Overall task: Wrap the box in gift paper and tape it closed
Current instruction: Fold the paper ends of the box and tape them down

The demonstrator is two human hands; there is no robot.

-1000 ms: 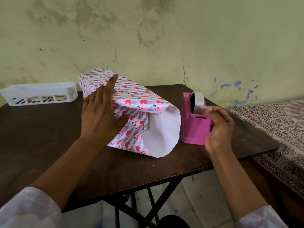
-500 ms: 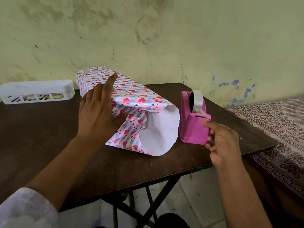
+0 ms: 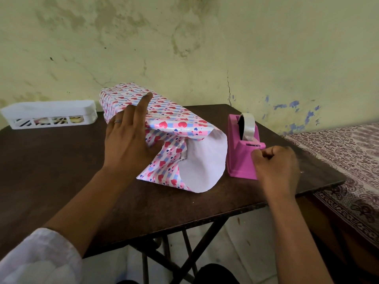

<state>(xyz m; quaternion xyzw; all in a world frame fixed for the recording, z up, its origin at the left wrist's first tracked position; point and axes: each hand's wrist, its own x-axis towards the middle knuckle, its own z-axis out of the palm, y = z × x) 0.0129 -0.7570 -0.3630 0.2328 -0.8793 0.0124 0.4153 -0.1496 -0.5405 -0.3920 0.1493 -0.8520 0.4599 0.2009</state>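
The box lies across the dark table (image 3: 51, 171), rolled in heart-print gift paper (image 3: 168, 117). The paper's near end gapes open, white inside (image 3: 203, 160), and a corner of the box (image 3: 183, 155) shows within. My left hand (image 3: 129, 144) presses on the paper, fingers straight along the top and thumb against the near side. To the right stands a pink tape dispenser (image 3: 238, 158) with a clear tape roll (image 3: 249, 126). My right hand (image 3: 276, 167) is curled at its cutter, fingertips pinching at the tape end, which is hard to make out.
A white slotted basket (image 3: 49, 114) sits at the table's back left by the wall. A bed with a patterned cover (image 3: 348, 160) adjoins the table on the right. The table's front edge runs just below the dispenser and my right hand.
My right hand drew back from the dispenser, then returned to its cutter with fingers curled. My left hand stayed pressed on the wrapped box.
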